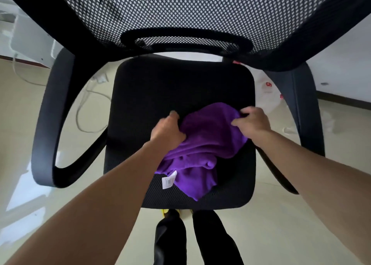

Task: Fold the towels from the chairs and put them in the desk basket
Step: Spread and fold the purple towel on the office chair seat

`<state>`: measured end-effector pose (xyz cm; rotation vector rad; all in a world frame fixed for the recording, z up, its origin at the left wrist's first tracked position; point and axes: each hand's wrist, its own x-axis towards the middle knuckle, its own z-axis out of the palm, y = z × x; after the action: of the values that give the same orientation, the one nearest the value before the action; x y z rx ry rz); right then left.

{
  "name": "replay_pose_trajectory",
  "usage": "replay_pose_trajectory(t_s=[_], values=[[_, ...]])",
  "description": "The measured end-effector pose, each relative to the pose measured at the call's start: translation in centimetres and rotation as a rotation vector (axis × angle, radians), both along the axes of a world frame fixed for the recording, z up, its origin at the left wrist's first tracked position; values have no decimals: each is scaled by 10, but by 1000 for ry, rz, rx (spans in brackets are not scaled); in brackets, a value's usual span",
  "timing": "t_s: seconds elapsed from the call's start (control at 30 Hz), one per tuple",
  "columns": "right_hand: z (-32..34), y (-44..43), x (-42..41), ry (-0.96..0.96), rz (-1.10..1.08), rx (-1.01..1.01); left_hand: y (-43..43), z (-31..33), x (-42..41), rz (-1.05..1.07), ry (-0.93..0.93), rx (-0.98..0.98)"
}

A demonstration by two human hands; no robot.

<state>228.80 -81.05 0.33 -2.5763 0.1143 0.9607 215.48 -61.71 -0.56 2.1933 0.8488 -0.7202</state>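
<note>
**Both hands on the purple towel, chair seat**

Pale glossy floor [281,224] spreads under everything in the head view, with white cables [84,108] trailing across it at the left and a white plastic bag with red print [268,88] lying beyond the chair on the right. Directly below me stands a black office chair with a mesh back and curved plastic armrests [180,13], its padded black seat [152,88] facing me.

On the near half of that seat lies the crumpled purple terry towel [202,142], bunched in loose folds, with a white printed label [169,180] sticking out at its lower left edge. My left hand [167,133] is closed into the cloth at its left side, fingers buried in the fabric. My right hand [251,121] pinches the upper right edge, thumb and fingers shut on a fold. Motion blur softens both hands a little, so the exact finger placement is hard to read.

I judge this as the pick-up step: the towel is gripped but rests on the seat, unfolded. Next I need to lift it clear, find two corners and shake it flat before any folding. The desk basket is not in view, so I will have to turn to find it.
</note>
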Motion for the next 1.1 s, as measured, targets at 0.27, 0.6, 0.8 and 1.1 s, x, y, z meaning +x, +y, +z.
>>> replay_pose_trajectory(t_s=[0.27, 0.6, 0.8, 1.1], values=[[9, -25, -32, -509, 218, 287, -10, 12, -33, -293, -100, 12], [4, -43, -43, -434, 233, 209, 1, 22, -26, 706, -184, -282], [16, -23, -33, -567, 259, 279, 23, 39, -33, 337, -522, 211], [4, -36, -52, -340, 525, 22, 29, 21, -66, -70, -92, 126]])
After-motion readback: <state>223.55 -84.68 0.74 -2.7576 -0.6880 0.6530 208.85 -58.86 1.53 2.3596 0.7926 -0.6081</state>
